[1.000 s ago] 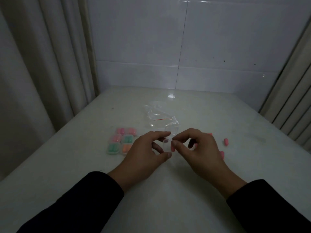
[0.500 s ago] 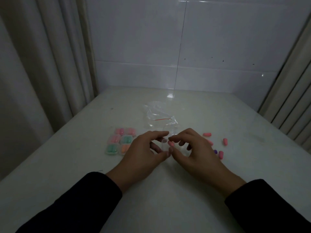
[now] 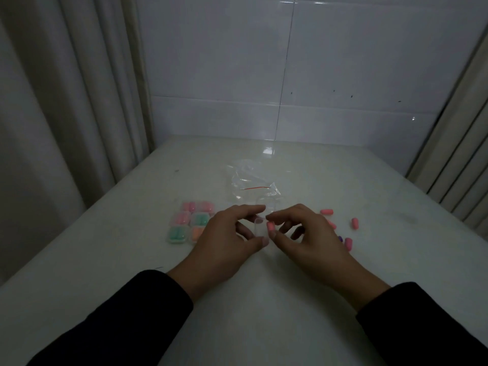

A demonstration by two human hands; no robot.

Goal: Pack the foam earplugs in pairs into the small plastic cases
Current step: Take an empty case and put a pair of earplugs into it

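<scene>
My left hand grips a small clear plastic case between thumb and forefinger at the table's middle. My right hand pinches a pink foam earplug right at the case's edge. Loose pink earplugs lie to the right of my right hand, with a purple one partly hidden behind it. Several filled cases holding pink, green and orange plugs sit in a cluster to the left.
A crumpled clear plastic bag with a red strip lies just beyond my hands. Curtains hang along both sides of the white table, and a tiled wall stands behind it.
My hands have drawn closer together, and the pink earplug in my right fingers has come up to the clear case. The loose plugs to the right have come into view.
</scene>
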